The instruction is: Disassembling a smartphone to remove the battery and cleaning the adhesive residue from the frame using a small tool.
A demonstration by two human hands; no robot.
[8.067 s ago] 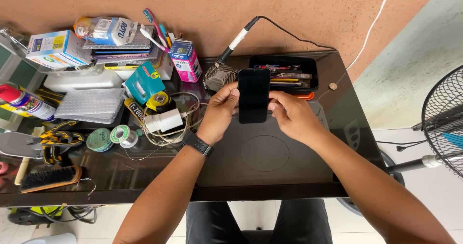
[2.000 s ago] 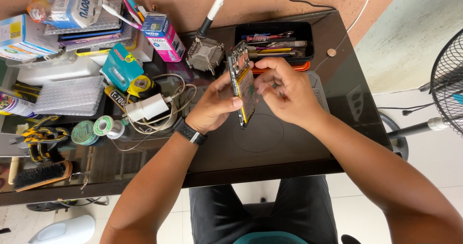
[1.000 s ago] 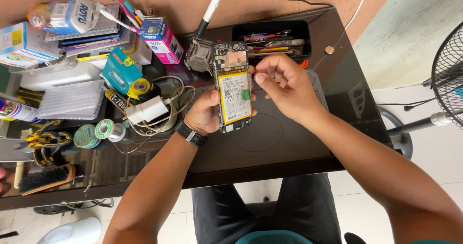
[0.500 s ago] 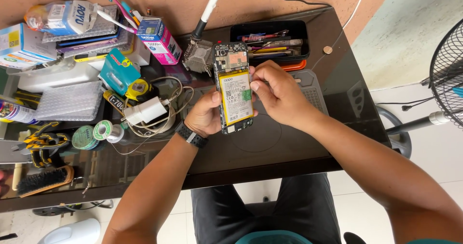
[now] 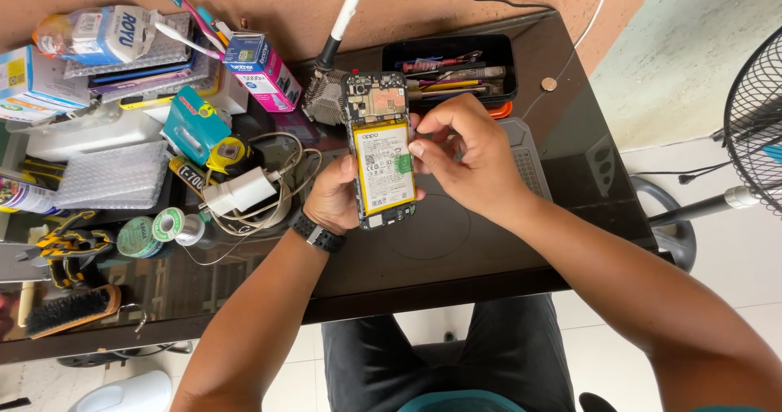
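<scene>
From the head view, my left hand (image 5: 336, 199) gripped the opened phone (image 5: 379, 147) from beneath, battery up. My right hand (image 5: 468, 155) pinched its right edge. Bare glossy black table (image 5: 456, 249) lay below them; cluttered cables (image 5: 273, 188) crowded left.

The opened phone (image 5: 379, 147) shows a white battery edged yellow with a green tab, above a glossy black table (image 5: 489, 249).

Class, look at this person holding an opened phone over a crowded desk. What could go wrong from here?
1. The right hand pinches the green tab on the battery; pulling hard might bend or puncture it.
2. The left hand alone supports the phone; it might slip onto the desk.
3. The soldering iron lies close behind, near the cables.
</scene>
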